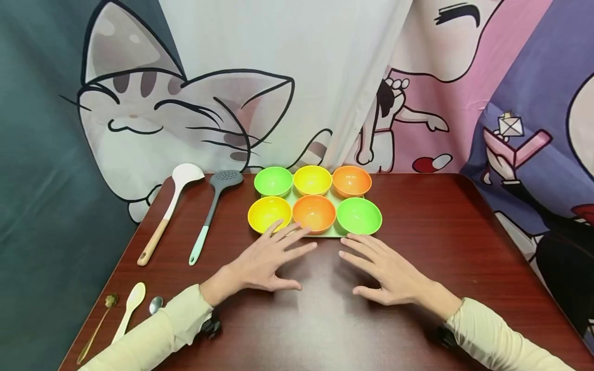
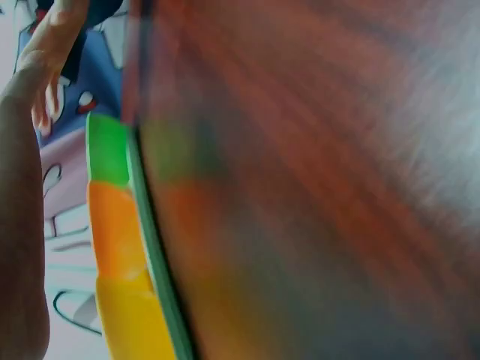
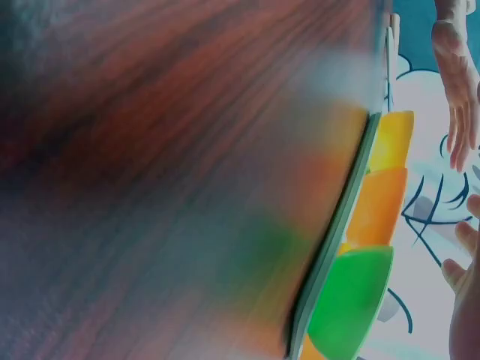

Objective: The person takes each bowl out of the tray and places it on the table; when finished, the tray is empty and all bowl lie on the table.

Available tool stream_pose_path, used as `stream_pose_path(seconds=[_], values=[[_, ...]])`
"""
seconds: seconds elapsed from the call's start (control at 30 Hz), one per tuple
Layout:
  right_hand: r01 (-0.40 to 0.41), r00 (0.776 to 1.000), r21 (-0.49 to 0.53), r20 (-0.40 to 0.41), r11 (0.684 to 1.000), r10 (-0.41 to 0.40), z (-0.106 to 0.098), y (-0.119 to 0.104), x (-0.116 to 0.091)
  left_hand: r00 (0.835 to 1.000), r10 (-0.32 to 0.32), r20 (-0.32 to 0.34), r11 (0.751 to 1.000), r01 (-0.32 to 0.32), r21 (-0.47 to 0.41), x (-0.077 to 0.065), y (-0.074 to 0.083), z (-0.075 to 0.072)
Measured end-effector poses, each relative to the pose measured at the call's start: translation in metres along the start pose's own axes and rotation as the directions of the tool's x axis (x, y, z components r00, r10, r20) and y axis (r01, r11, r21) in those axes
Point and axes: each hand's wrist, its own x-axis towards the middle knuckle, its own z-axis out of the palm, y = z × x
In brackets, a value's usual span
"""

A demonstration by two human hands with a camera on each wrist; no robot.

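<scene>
My left hand (image 1: 271, 257) hovers with spread fingers over the table, its fingertips in front of the near yellow bowl (image 1: 265, 212) and the near orange bowl (image 1: 314, 212). Opposite it, my right hand (image 1: 387, 270) also has its fingers spread and holds nothing. Its fingertips are just short of the near green bowl (image 1: 359, 214). These bowls stand on a pale tray (image 1: 329, 233), with a far row of green (image 1: 273, 180), yellow (image 1: 313, 179) and orange (image 1: 352, 180) bowls behind. Both wrist views show the tray's edge and bowls from the side.
Left on the table (image 1: 464, 247) lie a white ladle (image 1: 178, 193) with a wooden handle and a grey slotted turner (image 1: 215, 201). Nearer are a thin gold-coloured spoon (image 1: 99, 324), a cream spoon (image 1: 132, 304) and a small metal spoon (image 1: 155, 304), partly covered by my left sleeve. A printed curtain (image 1: 297, 41) hangs behind.
</scene>
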Motion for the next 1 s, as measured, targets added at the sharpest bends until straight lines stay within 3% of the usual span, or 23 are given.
stream_pose_path(seconds=[0.2, 0.3, 0.37, 0.5, 0.63, 0.8, 0.93, 1.0], values=[[-0.028, 0.999, 0.011, -0.039, 1.000, 0.029, -0.004, 0.006, 0.002, 0.984, -0.162, -0.069, 0.986, 0.157, -0.061, 0.001, -0.020, -0.007], [-0.044, 0.998, 0.008, -0.047, 0.999, 0.045, -0.006, 0.008, 0.003, 0.958, -0.262, -0.115, 0.962, 0.250, -0.105, -0.002, -0.031, -0.009], [-0.060, 0.997, 0.004, -0.047, 0.998, 0.060, -0.006, 0.009, 0.003, 0.930, -0.343, -0.136, 0.935, 0.324, -0.143, -0.006, -0.036, -0.009], [-0.085, 0.995, 0.004, -0.053, 0.996, 0.085, -0.005, 0.010, 0.002, 0.850, -0.505, -0.153, 0.849, 0.457, -0.265, -0.014, -0.043, -0.006], [-0.090, 0.993, 0.001, -0.075, 0.996, 0.090, -0.006, 0.012, 0.002, 0.771, -0.617, -0.157, 0.757, 0.527, -0.387, -0.020, -0.047, -0.001], [-0.075, 0.987, 0.003, -0.139, 0.997, 0.075, -0.008, 0.014, 0.002, 0.684, -0.725, -0.084, 0.624, 0.601, -0.499, -0.028, -0.055, 0.007], [-0.084, 0.981, 0.008, -0.174, 0.996, 0.084, -0.008, 0.016, 0.001, 0.631, -0.776, 0.002, 0.523, 0.646, -0.556, -0.035, -0.059, 0.014], [-0.109, 0.978, 0.018, -0.180, 0.994, 0.110, -0.008, 0.017, -0.001, 0.616, -0.787, 0.039, 0.487, 0.657, -0.575, -0.038, -0.061, 0.017]])
